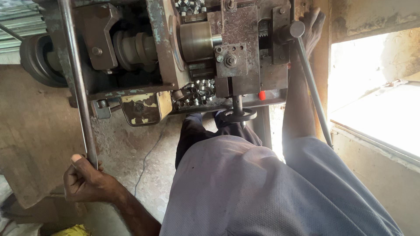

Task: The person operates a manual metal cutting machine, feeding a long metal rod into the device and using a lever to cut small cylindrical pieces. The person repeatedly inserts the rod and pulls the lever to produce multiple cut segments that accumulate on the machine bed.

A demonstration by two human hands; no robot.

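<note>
My left hand (pixel 85 181) is closed around the lower end of a long steel lever rod (pixel 74 74) that runs up the left side of an old, grimy lathe-like machine (pixel 144 52). My right arm reaches far up, and my right hand (pixel 313 24) lies flat with its fingers stretched out against the machine's upper right side, holding nothing. Just beside that hand is the round knob of a second thin lever (pixel 313 83), which slants down to the right. A brass-coloured cylinder (pixel 197 41) sits in the machine's middle. Several small metal rings (pixel 199 89) lie heaped in a tray below it.
A small black handwheel (pixel 237 115) sticks out under the machine, with a red button (pixel 261 95) beside it. A dark pulley (pixel 37 59) is at the far left. A bright window opening (pixel 376 100) is on the right. Something yellow (pixel 70 230) lies on the concrete floor (pixel 135 148).
</note>
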